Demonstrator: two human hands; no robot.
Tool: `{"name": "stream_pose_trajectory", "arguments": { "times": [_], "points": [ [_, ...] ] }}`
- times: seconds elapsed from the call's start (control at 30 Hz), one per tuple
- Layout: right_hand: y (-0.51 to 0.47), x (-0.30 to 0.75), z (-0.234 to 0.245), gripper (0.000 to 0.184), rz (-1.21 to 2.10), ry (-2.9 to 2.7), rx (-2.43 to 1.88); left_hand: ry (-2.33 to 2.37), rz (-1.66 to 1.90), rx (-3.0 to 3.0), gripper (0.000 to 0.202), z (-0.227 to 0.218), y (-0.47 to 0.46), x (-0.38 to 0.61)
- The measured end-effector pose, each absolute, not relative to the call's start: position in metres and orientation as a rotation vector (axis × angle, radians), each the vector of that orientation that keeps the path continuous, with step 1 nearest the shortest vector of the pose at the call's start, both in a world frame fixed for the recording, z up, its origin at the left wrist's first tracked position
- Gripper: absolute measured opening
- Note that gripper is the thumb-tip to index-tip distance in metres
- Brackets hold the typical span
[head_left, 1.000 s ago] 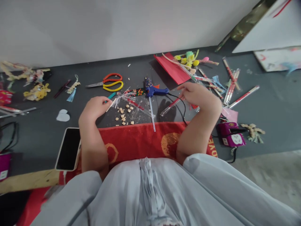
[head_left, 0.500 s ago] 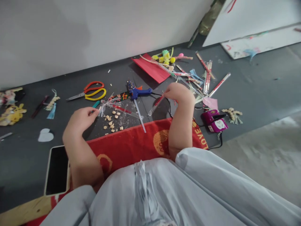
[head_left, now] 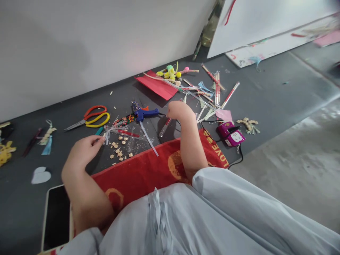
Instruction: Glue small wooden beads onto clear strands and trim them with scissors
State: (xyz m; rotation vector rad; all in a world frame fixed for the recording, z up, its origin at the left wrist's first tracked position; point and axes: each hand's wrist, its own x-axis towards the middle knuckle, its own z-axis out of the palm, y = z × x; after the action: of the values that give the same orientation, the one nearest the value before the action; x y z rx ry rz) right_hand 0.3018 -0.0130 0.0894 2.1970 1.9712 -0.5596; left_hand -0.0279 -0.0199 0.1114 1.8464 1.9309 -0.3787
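My left hand (head_left: 89,148) is closed in a pinch on the base of a tassel of thin white strands (head_left: 107,132), which fan out to the right. My right hand (head_left: 181,111) has its fingers pressed together at the upper end of a clear plastic wrapper with a red part (head_left: 165,128); its fingertips are partly hidden. Between the hands lie a blue glue gun (head_left: 147,113) with a clear glue stick (head_left: 148,138) sticking out, another red-and-clear wrapper (head_left: 129,133), and several small wooden pieces (head_left: 118,152). A teal-handled tool (head_left: 99,131) lies just beyond my left fingers.
Scissors (head_left: 97,117) with orange and yellow handles lie at left. A red towel (head_left: 143,170) covers the front edge. A phone (head_left: 57,216), a white paper heart (head_left: 41,175), red paper (head_left: 159,88), wrapped sticks (head_left: 217,88) and a purple box (head_left: 230,134) with a black cable lie around.
The camera view has shifted, so the table's things sit further left and lower. My left hand still pinches the white tassel. My right hand stays at the wrapper, its fingers turned more downward.
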Motion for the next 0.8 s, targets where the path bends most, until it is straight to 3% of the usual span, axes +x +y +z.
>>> {"name": "stream_pose_trajectory", "arguments": {
  "times": [0.8],
  "points": [
    [-0.022, 0.259, 0.111, 0.032, -0.587, 2.264, 1.994, 1.933, -0.362, 1.867, 0.054, 0.12, -0.024, -0.029]
  ]
}}
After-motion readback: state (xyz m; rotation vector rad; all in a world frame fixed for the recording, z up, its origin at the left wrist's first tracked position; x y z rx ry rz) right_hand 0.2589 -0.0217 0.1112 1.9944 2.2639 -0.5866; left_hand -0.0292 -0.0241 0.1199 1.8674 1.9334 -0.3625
